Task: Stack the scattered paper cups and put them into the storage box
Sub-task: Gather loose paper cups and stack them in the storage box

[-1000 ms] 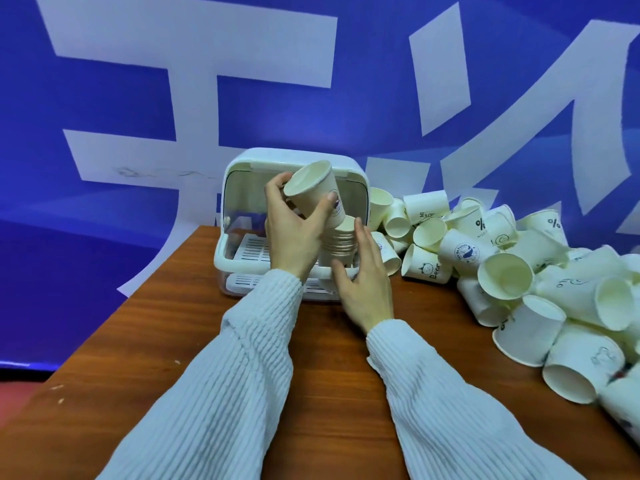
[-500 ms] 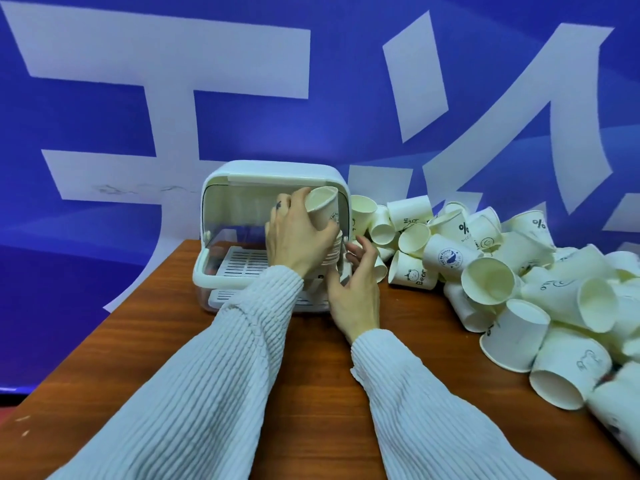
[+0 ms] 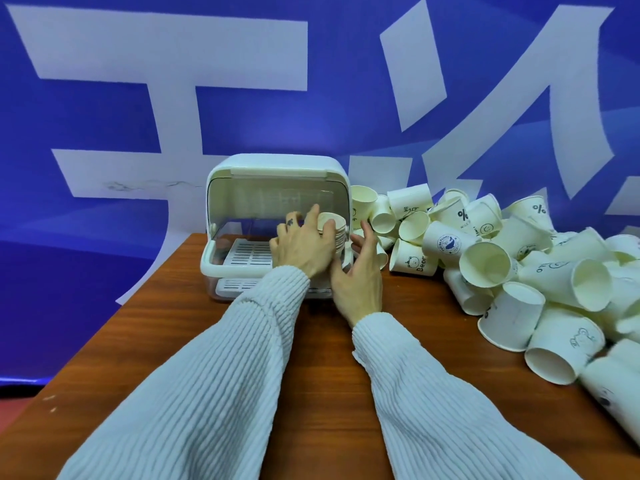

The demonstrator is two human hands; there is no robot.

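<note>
**Stack held at the box mouth**

The left hand (image 3: 303,247) grips a stack (image 3: 335,233) of nested paper cups, thumb and fingers curled round its rims, right in the open front of the box (image 3: 277,171). The stack sits at the right side of the opening, above the slotted tray (image 3: 247,254); whether its base touches the tray cannot be told, since the hand hides it. The right hand (image 3: 358,278) is just beside the stack, fingers spread and relaxed, gripping nothing, with its fingertips near the box's right wall.

The box stands at the far edge of the table (image 3: 311,341), left of centre, its clear lid raised under the white top. A pile of loose cups (image 3: 502,265) starts just beside the box's right wall and spreads along the far edge to the right edge; most lie on their sides, some mouth down. White ribbed sleeves (image 3: 207,393) cover both forearms. A blue wall with large white strokes (image 3: 173,46) rises behind the table.
</note>
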